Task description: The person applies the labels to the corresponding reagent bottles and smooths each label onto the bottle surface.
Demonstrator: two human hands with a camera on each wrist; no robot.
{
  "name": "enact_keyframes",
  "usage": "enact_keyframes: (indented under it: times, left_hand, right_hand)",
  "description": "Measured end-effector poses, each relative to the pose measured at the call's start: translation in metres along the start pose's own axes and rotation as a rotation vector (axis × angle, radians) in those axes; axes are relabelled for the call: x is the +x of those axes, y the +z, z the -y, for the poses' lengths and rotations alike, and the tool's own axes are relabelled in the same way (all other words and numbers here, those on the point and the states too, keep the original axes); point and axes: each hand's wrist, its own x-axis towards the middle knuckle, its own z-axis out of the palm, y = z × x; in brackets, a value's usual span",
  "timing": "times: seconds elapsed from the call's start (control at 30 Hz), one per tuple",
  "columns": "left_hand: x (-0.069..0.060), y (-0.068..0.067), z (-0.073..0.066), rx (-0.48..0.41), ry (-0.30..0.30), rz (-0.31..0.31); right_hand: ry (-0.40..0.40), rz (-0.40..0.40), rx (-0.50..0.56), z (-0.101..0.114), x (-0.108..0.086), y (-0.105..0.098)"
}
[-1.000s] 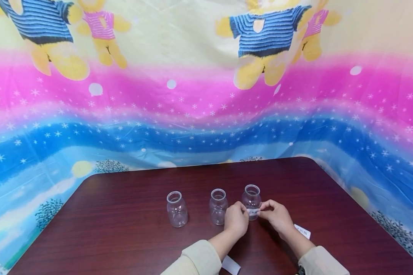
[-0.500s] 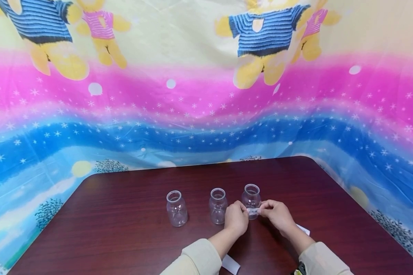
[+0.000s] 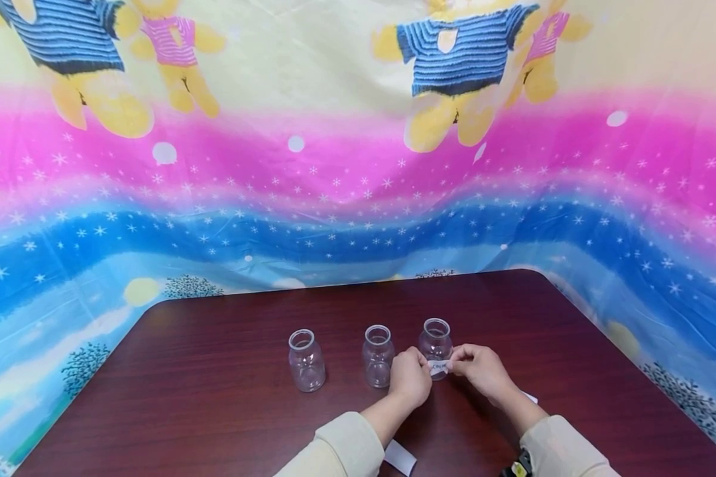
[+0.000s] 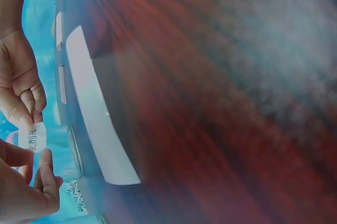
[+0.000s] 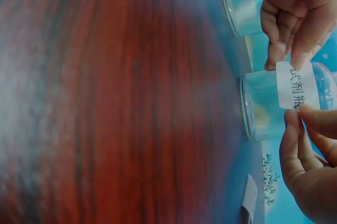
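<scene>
So, closest in, a curled strip of plain white paper [image 3: 400,458] lay on the dark red wood-grain desk [image 3: 215,397]. Just past it the left hand [image 3: 410,379] pinched one end of a small white paper label with black handwriting [image 3: 437,367], and the right hand [image 3: 481,371] pinched the other end, fingers narrow on both. That label sat right in front of a round clear glass jar [image 3: 435,344]; couldn't tell if it touched. Two matching jars [image 3: 378,363] stood upright to its left, pink-and-blue printed cloth [image 3: 334,199] behind.
</scene>
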Motion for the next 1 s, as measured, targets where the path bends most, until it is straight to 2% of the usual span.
enact_keyframes:
  times: [0.1,0.3,0.57,0.73,0.87,1.0]
  left_hand:
    - [0.0002,-0.0010,-0.0001,0.001,0.010,-0.010]
    - [0.0004,-0.0006,-0.0009,-0.007,-0.016,-0.003]
    - [0.0019,0.0002,-0.0026,0.000,-0.033,-0.010]
    - [0.0033,-0.0002,-0.0020,0.015,-0.023,-0.014]
    - [0.0033,-0.0004,-0.0015,0.030,-0.025,-0.021]
    - [0.0025,-0.0001,-0.0012,0.032,-0.035,-0.013]
  right_hand:
    - [-0.014,0.006,0.002,0.0002,-0.0005,-0.0007]
    - [-0.019,-0.011,0.023,-0.0006,0.0003,0.0015]
    - [-0.064,-0.071,-0.085,-0.0009,0.0014,0.0054]
    - [-0.055,-0.079,-0.116,0.0007,0.0021,0.0066]
    - [0.004,-0.050,-0.087,0.0006,0.0037,0.0063]
    - [0.039,0.021,-0.001,0.0002,0.0067,0.0025]
